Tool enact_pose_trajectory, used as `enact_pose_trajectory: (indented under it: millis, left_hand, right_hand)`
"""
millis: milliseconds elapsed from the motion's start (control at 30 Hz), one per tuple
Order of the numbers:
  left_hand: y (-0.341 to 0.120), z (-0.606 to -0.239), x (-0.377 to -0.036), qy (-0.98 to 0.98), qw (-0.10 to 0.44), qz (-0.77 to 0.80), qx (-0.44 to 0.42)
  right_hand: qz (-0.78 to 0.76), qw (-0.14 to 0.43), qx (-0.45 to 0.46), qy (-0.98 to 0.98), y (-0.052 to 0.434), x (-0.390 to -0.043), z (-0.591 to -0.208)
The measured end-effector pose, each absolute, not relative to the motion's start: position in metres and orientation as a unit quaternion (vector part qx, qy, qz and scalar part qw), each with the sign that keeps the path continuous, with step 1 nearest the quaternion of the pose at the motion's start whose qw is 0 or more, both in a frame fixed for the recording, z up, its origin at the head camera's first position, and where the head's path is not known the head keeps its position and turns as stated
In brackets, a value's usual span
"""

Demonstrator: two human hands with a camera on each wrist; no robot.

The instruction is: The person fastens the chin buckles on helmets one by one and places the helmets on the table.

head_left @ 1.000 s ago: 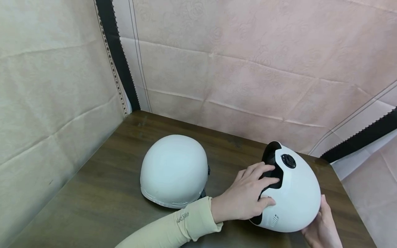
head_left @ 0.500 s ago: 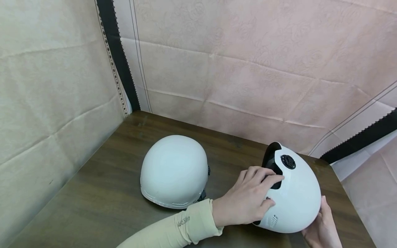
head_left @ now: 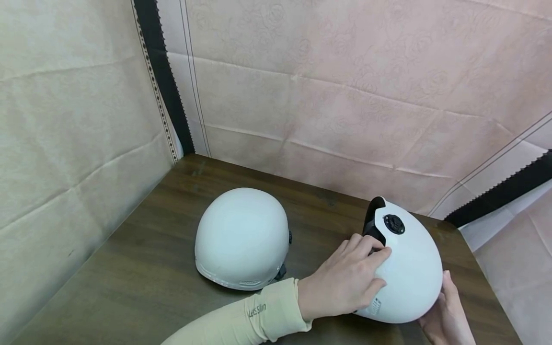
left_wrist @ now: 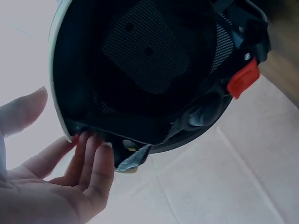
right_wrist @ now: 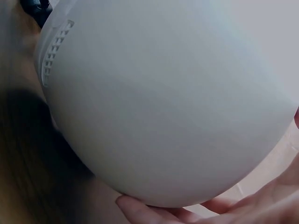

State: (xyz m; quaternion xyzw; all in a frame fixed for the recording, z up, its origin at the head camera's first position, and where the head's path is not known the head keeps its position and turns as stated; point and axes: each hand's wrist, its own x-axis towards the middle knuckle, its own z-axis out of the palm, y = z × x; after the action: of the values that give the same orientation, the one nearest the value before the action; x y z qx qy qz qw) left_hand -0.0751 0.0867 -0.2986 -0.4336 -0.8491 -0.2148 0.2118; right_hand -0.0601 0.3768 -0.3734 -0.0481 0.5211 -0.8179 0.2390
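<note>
A white helmet (head_left: 411, 273) is tipped on its side at the right of the table, its opening facing left and its crown to the right. My left hand (head_left: 342, 280) holds it at the rim. In the left wrist view, the fingers (left_wrist: 96, 168) curl at the shell's edge while the thumb lies outside. My right hand (head_left: 448, 311) cups the crown from the right, its fingers (right_wrist: 140, 212) bent under the shell. Inside are a dark lining (left_wrist: 154, 51), straps and a red buckle part (left_wrist: 244, 79). A black round knob (head_left: 394, 224) sits on the shell.
A second white helmet (head_left: 243, 235) stands dome up on the brown wooden table (head_left: 142, 258), left of my hands. Pale cloth (head_left: 327, 96) hangs behind the table and along both sides.
The held helmet has turned slightly, so less of its dark opening shows. My left fingers have shifted from inside the opening to bend over its edge. The other helmet stays put.
</note>
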Motion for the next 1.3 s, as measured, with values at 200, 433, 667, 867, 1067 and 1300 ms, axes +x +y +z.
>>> enact_pose_trajectory:
  millis: [200,433,667,867,1067,1300]
  left_hand:
    - [0.088,-0.297,-0.074,-0.848,0.211,-0.254,-0.415]
    - [0.088,-0.296,-0.075,-0.849,0.192,-0.28,-0.406]
    - [0.089,-0.297,-0.077,-0.848,0.206,-0.285,-0.397]
    - [0.088,-0.297,-0.076,-0.846,0.186,-0.323,-0.382]
    - [0.088,-0.296,-0.077,-0.848,0.17,-0.343,-0.366]
    - [0.088,-0.296,-0.077,-0.854,0.145,-0.362,-0.344]
  right_hand:
    - [-0.813,0.248,-0.048,0.524,0.379,-0.061,-0.375]
    - [-0.765,0.189,-0.031,0.615,0.373,-0.062,-0.371]
    - [-0.753,0.176,-0.016,0.634,0.372,-0.06,-0.369]
    - [-0.757,0.169,-0.003,0.631,0.374,-0.062,-0.369]
    - [-0.779,0.174,-0.008,0.602,0.38,-0.065,-0.371]
    - [-0.787,0.172,-0.02,0.592,0.384,-0.063,-0.374]
